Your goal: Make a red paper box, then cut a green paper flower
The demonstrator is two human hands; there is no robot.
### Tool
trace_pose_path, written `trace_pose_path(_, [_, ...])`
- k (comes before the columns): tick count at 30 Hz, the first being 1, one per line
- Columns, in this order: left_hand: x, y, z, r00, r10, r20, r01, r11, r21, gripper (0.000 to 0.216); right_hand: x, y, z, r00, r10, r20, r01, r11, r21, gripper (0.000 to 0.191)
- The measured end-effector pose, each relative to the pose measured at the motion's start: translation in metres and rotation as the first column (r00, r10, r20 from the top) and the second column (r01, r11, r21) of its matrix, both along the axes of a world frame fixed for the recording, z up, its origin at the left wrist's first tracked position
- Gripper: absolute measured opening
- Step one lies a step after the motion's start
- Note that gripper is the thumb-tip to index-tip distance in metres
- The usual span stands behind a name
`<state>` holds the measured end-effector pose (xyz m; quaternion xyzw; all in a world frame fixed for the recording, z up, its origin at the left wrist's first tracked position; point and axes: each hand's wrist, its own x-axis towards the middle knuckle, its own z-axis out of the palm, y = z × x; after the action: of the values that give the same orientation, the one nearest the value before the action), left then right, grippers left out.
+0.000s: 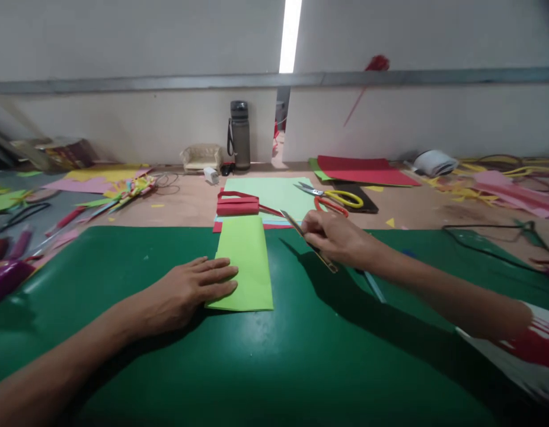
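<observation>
A folded lime-green paper lies on the green cutting mat. My left hand rests flat across its left edge, fingers stretched out. To the right of the paper, my right hand is closed around a slim craft knife, raised over the mat. One narrow end of the knife points up and left, the other down toward me. Just beyond the lime paper sits a small folded red paper piece with a strip handle, on stacked pale green sheets.
Yellow-handled scissors and an orange-handled pair lie behind my right hand. A dark water bottle stands against the wall. Red sheets are at the back right. A light-blue stick lies beneath my right forearm.
</observation>
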<state>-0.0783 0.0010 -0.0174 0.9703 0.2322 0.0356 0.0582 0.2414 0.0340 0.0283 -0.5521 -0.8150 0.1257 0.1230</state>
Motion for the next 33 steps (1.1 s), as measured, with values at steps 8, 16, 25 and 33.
trace_pose_path(8, [-0.016, -0.005, -0.004, 0.937, 0.088, 0.338, -0.134, 0.984, 0.117, 0.049, -0.017, -0.046, -0.018, 0.95, 0.181, -0.254, -0.268, 0.89, -0.369, 0.017])
trace_pose_path(16, [0.034, -0.003, 0.006, 0.975, 0.095, 0.203, -0.12, 0.986, 0.114, 0.035, -0.013, -0.053, -0.015, 0.965, 0.261, -0.035, -0.262, 0.936, -0.233, 0.01])
trace_pose_path(25, [0.031, -0.006, -0.006, 0.968, 0.125, 0.217, -0.108, 0.99, -0.087, 0.04, -0.006, -0.06, -0.038, 0.938, 0.341, 0.063, -0.343, 0.938, 0.043, 0.025])
trace_pose_path(33, [0.046, 0.006, -0.011, 0.892, 0.063, 0.448, -0.073, 0.997, 0.004, 0.021, -0.005, -0.063, -0.042, 0.904, 0.424, 0.05, -0.426, 0.904, 0.031, 0.027])
